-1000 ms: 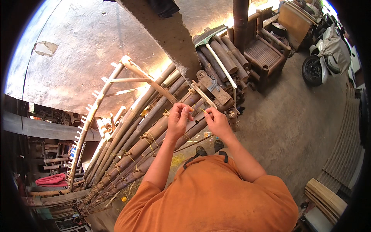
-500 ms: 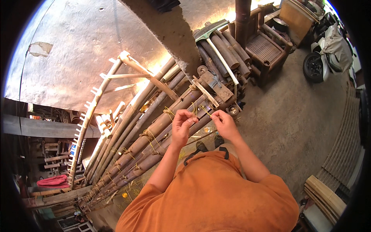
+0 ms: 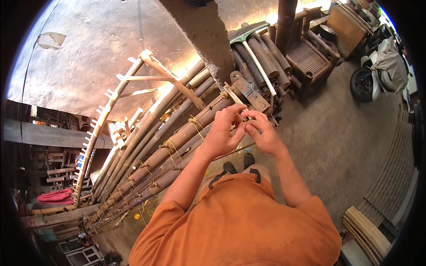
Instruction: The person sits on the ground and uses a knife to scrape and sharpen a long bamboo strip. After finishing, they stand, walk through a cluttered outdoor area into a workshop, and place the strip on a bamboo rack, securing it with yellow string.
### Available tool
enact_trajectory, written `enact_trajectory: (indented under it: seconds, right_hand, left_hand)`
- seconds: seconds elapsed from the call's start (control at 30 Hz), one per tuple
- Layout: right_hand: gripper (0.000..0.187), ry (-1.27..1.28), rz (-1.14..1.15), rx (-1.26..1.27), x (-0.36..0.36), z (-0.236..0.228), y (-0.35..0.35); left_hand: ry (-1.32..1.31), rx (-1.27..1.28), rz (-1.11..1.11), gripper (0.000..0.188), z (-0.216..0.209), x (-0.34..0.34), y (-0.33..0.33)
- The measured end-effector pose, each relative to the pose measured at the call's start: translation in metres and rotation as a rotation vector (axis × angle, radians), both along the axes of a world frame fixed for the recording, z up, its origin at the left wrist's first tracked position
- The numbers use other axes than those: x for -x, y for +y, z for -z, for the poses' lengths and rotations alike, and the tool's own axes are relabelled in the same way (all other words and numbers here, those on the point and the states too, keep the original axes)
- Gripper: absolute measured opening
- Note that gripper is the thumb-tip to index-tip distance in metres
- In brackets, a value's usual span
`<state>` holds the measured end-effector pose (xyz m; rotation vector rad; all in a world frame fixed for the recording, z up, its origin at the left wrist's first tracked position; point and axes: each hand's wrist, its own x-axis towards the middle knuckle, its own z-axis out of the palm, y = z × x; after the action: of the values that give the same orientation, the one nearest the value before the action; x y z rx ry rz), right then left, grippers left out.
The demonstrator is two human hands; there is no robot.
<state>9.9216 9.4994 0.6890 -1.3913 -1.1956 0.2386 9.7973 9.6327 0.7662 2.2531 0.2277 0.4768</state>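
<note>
Well, from where I stand, the person's bare left hand (image 3: pixel 225 133) and bare right hand (image 3: pixel 268 137) meet in front of the body, fingers bent and fingertips close together. Each grip is partly curled, but I cannot tell whether either one pinches anything, since the fingers hide what lies between them.

Beneath and beside the hands, long, round, brown bamboo poles (image 3: pixel 182 134) run from near the fingers down toward the lower left. Thin yellow string ties (image 3: pixel 170 147) loop around them at intervals, some with loose ends sticking up.

Just past the hands sits a weathered brown wooden block (image 3: pixel 257 102). Farther back, a T-shaped tool with a pale green head and white handle (image 3: pixel 257 63) leans over a stack of dark bamboo tubes (image 3: pixel 267 57), and a brown bamboo chair (image 3: pixel 307 58) stands beside the stack. To the left, a pale bamboo frame with short pegs (image 3: pixel 106 109) rises before the wall, a pinkish-red cloth (image 3: pixel 55 197) near its foot. Over on the far right, a white motorbike (image 3: pixel 377 86) stands on the grey concrete floor (image 3: pixel 328 133).
</note>
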Motion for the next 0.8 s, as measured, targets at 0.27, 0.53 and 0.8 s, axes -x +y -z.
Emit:
enact_trajectory:
  seconds: [0.27,0.53,0.8]
  right_hand:
    - [0.036,1.203,-0.476,-0.375,0.029,-0.152,-0.061]
    - [0.017,0.360,-0.696,-0.710,0.058,-0.224,-0.252]
    - [0.032,0.894,0.450,-0.729,-0.070,-0.122,-0.452]
  left_hand:
    - [0.223,0.680,0.836,0.059,-0.063,0.050,-0.078]
    - [-0.362,0.037,0.876,0.068,-0.099,0.019,-0.145]
    - [-0.064,0.111,-0.624,0.023,-0.012,0.301,0.128]
